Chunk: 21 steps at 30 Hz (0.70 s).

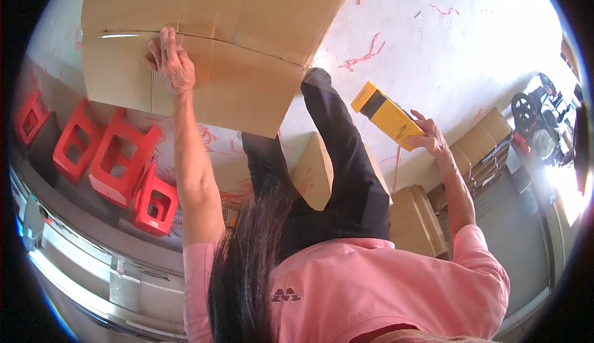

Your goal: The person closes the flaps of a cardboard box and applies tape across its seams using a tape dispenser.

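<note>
- Left hand (172, 66) flat on the carton (235, 83), fingers outstretched; carton's far edge cut off.
- Right of the carton, right hand (434, 141) gripping a yellow case (392, 120), some fingers hidden.

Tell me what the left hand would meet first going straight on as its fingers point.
The left hand would probably meet the cardboard's far panel, beyond the seam at its fingertips; depth is unclear.
</note>
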Motion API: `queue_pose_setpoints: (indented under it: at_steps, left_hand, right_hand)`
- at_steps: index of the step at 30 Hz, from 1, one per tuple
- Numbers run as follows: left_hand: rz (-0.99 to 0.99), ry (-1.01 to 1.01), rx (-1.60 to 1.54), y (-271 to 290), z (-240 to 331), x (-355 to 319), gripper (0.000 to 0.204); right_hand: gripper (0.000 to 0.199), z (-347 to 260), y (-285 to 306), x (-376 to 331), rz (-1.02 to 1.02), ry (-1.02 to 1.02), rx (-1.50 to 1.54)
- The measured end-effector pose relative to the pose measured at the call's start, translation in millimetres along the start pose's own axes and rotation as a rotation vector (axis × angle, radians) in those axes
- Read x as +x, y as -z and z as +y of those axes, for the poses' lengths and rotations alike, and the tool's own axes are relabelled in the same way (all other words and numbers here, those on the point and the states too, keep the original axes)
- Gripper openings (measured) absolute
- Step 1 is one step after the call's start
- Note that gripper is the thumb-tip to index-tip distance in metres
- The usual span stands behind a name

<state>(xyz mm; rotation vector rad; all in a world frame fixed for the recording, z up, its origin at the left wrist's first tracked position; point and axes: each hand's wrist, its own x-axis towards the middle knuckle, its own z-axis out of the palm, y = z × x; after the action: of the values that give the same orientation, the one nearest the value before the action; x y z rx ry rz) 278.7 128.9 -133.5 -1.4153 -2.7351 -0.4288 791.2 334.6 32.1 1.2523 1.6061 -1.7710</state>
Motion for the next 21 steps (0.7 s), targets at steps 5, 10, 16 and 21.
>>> queue_pose_setpoints:
  at_steps: [5,10,16,21]
  left_hand:
    - [0.001,-0.03,-0.046,-7.0,-1.2,2.3,0.046]
    - [-0.003,-0.025,-0.075,-5.2,-0.4,3.8,0.045]
    - [-0.011,-0.059,-0.052,0.4,-5.3,3.2,0.044]
    - [-0.072,-0.067,-0.002,17.0,6.7,4.4,0.043]
  right_hand:
    - [0.044,33.1,6.6,-7.7,-0.002,-0.032,-0.002]
    - [0.052,73.6,11.3,6.1,0.077,-0.083,-0.103]
    - [0.054,53.1,-26.2,84.8,0.081,-0.178,-0.105]
    - [0.055,-19.0,-103.1,187.5,0.072,-0.118,-0.231]
